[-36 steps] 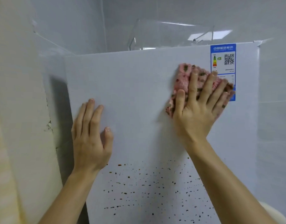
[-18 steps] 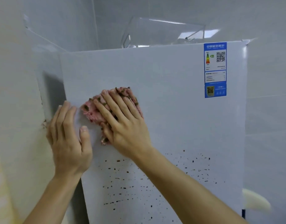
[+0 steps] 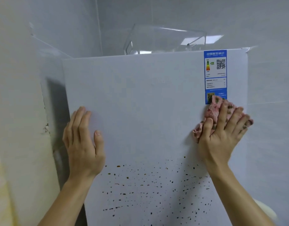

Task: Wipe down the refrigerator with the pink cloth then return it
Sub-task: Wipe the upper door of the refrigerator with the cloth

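At about nine o'clock on the white refrigerator front, the left hand lies flat against the panel, its fingers straight and released, holding nothing. Dark specks dot the panel toward six o'clock, between the two forearms. At three o'clock the right hand presses the stained pink cloth to the refrigerator with spread, straight fingers, the cloth's twelve o'clock edge overlapping the bottom of the blue label.

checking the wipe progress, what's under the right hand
The right hand presses the pink cloth flat against the refrigerator door; the cloth overlaps the blue label at its lower edge. The door surface beneath the cloth is covered.
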Available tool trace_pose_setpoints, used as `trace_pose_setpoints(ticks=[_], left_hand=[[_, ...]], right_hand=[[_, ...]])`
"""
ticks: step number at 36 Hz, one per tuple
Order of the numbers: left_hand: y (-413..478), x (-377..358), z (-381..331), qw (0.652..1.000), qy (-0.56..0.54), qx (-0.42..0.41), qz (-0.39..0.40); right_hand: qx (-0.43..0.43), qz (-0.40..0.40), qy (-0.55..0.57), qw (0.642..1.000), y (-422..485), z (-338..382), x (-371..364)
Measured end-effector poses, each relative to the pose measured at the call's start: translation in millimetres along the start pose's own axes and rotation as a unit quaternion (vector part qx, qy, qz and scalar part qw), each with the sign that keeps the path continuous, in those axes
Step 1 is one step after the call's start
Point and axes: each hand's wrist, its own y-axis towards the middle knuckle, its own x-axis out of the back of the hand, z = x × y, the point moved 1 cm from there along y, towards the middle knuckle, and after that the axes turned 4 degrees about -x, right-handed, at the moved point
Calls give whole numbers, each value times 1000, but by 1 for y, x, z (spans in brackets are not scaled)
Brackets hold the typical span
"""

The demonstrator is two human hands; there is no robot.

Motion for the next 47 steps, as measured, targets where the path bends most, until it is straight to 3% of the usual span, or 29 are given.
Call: trace_pose_setpoints(ticks=[4,8,12,16,19,25,28,33,39,44,47], left_hand=[[2,4,3,1000,1,-8,-3],[2,6,11,1000,-3,-10,5],[2,7,17,1000,-7,-17,5],[1,10,22,1000,-7,-22,-3],[2,12,24,1000,-16,-22,-3],[-2,9,19,1000,-17,-19,9],[-5,8,16,1000,-21,-12,9],[-7,0,15,1000,-12,-13,-9],[-9,-7,11,999,-23,-2,-36],[-9,-9,11,999,-25,2,-44],[-9,-9,13,998,-45,-12,-32]], right_hand=[[12,-20,0,1000,1,29,-12],[81,-25,-7,996,-2,74,-26],[213,-17,19,977,-26,134,-40],[345,61,71,934,-92,178,-49],[401,100,63,908,-131,179,-51],[464,116,36,878,-122,151,-38],[434,114,32,893,-106,124,-28],[315,89,29,945,-50,48,-8],[82,51,10,995,9,-42,16],[-30,25,30,999,6,-21,7],[-10,12,27,1000,-4,8,-3]])
